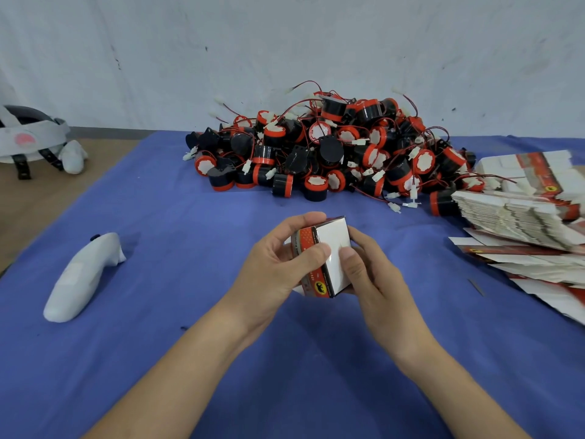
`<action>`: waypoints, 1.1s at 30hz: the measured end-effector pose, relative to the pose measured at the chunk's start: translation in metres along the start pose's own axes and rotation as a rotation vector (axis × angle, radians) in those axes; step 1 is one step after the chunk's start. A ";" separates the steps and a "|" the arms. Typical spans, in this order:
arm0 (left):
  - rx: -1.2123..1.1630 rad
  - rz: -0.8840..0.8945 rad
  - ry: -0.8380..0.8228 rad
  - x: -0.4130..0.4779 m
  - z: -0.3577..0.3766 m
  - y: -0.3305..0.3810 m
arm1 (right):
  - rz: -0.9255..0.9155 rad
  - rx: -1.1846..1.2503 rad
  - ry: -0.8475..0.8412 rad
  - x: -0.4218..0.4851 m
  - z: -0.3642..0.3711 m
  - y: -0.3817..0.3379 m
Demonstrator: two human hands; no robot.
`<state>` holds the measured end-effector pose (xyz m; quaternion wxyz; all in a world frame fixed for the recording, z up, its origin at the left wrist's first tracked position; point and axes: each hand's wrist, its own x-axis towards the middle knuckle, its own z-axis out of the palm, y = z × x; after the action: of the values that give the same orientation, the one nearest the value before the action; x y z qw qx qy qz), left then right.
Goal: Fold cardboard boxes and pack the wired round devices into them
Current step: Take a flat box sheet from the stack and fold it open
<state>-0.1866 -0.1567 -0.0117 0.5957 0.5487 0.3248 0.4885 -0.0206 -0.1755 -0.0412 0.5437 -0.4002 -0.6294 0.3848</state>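
A folded cardboard box (pixel 335 245) is held between two hands, over a blue cloth (pixel 190 312).

It is gripped by the curled fingers and thumbs of the left hand (pixel 272 267) and right hand (pixel 370 274), so its far sides are hidden. Lettering on its red side is too blurred to be read, but a black animal emblem can be made out. Wired round devices (pixel 332 147) are heaped behind, and flat box blanks (pixel 522 223) are cut off at right.

Bright, even, diffuse light with a cool bluish cast falls on the blue cloth (pixel 196 255). Shadows are soft and faint, as beside the white controller (pixel 82 280) at 9 o'clock. The folded box (pixel 334 236) has a nearly washed-out white face. Wide-angle bending curves the edges, and the stack of flat cartons (pixel 519 217) at 3 o'clock looks smeared.
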 end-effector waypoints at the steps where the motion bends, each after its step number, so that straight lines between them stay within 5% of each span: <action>1: -0.003 -0.006 0.001 0.000 0.000 0.001 | -0.004 -0.029 -0.001 0.000 -0.001 0.000; 13: 0.042 0.001 0.010 -0.001 0.005 0.007 | 0.010 -0.221 0.003 -0.001 -0.004 0.004; 16: 0.330 0.210 -0.015 -0.001 0.002 0.008 | 0.039 -0.211 -0.030 0.000 -0.006 0.006; 19: 0.990 0.464 -0.013 -0.003 -0.006 0.002 | 0.080 -0.211 -0.010 0.001 -0.006 0.007; 23: 1.662 0.489 -0.163 -0.006 -0.007 -0.013 | 0.125 -0.204 0.050 0.001 -0.005 0.011; 33: 1.682 0.548 -0.196 -0.004 0.005 -0.032 | 0.160 -0.085 -0.094 0.005 -0.007 0.009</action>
<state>-0.1758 -0.1598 -0.0425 -0.1172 0.9023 0.3810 0.1645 -0.0134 -0.1667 -0.0466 0.4635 -0.4533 -0.6361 0.4184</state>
